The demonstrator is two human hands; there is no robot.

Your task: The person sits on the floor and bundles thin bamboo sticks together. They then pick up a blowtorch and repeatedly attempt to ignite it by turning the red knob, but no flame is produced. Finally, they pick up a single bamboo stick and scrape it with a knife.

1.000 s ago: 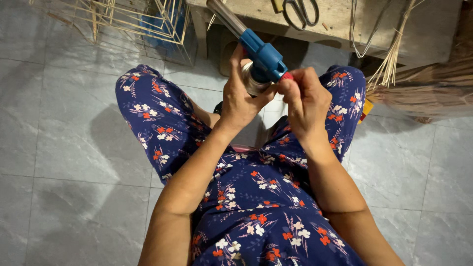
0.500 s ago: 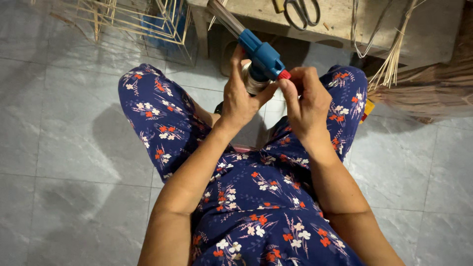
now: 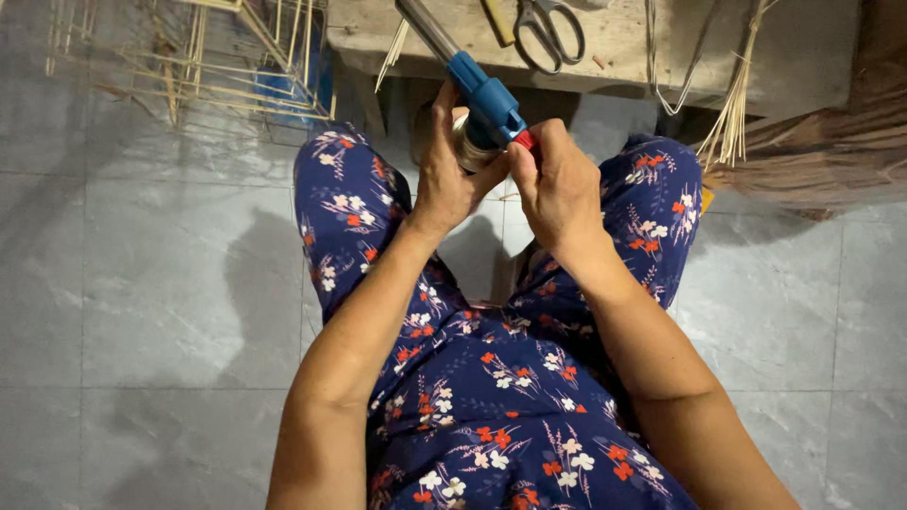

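Down over the lap, both hands meet on a gas torch: blue plastic head, steel nozzle slanting up and away to the left, a small red part at its near end. Under the head sits a metal canister, mostly hidden, so no label shows. The left hand wraps around that canister, fingers curled tight on it, thumb up along the side. The right hand closes on the blue head's rear, fingertips pinched right at the red part. All this is held above the knees in the dark blue flowered trousers, just in front of a low wooden bench. On the bench lie scissors; thin bamboo strips hang off its right side. A bamboo frame stands at upper left on the grey tiled floor.
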